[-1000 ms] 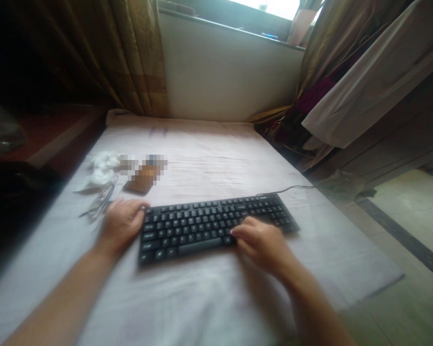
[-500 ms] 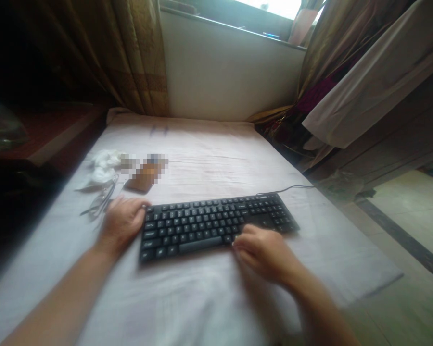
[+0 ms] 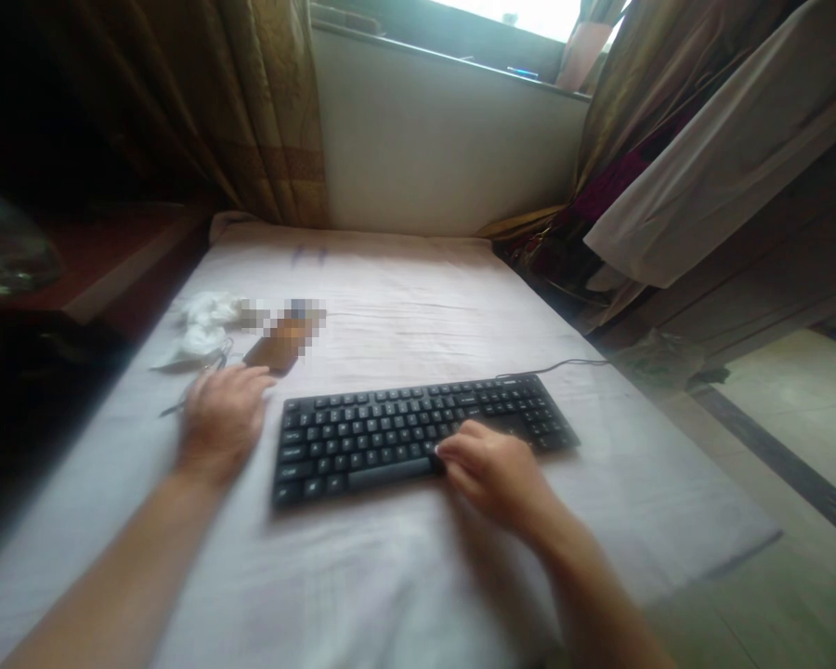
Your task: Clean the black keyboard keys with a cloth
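A black keyboard (image 3: 390,469) lies flat on the cloth-covered bed or table in front of me. My right hand (image 3: 491,469) is over its lower edge, right of the space bar, fingers closed in a pinch. A tiny pale spot shows at the fingertips; whether it is a held thing or a nail is unclear. To the keyboard's left, my left hand (image 3: 223,413) rests palm down, fingers stretched forward, apart from the keys. Partly covered by that hand is a thin dark-ended item, perhaps eyeglasses (image 3: 172,409). Just beyond its fingertips lies a brown, partly pixelated flat object (image 3: 275,351).
Crumpled white cloth or tissue (image 3: 205,325) lies at the left. A cable (image 3: 564,364) runs from the keyboard over the right edge. Curtains (image 3: 279,121) hang by the window, a white cloth (image 3: 675,195) hangs at right, and a reddish-brown surface (image 3: 132,246) borders the left.
My left hand has left the keyboard's upper left corner and moved left, over the thin dark-ended item. My right hand has shifted slightly left and up along the keys.
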The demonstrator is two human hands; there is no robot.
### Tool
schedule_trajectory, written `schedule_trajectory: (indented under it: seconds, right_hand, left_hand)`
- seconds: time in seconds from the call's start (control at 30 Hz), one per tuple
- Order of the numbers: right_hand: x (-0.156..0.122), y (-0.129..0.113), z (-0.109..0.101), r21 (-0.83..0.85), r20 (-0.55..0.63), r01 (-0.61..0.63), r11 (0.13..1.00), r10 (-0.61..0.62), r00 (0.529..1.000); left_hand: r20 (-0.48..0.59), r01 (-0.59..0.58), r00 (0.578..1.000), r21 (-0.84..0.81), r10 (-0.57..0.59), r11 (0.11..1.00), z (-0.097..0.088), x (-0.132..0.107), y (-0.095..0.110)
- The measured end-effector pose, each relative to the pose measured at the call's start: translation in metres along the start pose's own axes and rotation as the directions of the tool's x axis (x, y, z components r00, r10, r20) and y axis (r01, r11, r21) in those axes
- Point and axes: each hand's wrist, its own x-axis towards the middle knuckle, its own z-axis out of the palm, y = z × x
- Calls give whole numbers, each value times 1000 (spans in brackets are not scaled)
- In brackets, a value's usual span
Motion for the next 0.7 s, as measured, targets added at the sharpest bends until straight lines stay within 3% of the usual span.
schedule_trajectory:
  seconds: [0.23,0.4,0.7]
  right_hand:
    - [14,-16,9,86,-172,148,985,-132,976]
    - [18,-16,21,114,-117,193,974,-180,977]
    - [5,17,9,141,-76,149,979,-140,987]
  left_hand:
    - [29,-53,998,57,51,997,6,-1,15]
    - [25,-81,997,81,80,993,9,-4,17]
    - [56,-75,996,86,71,993,10,-3,17]
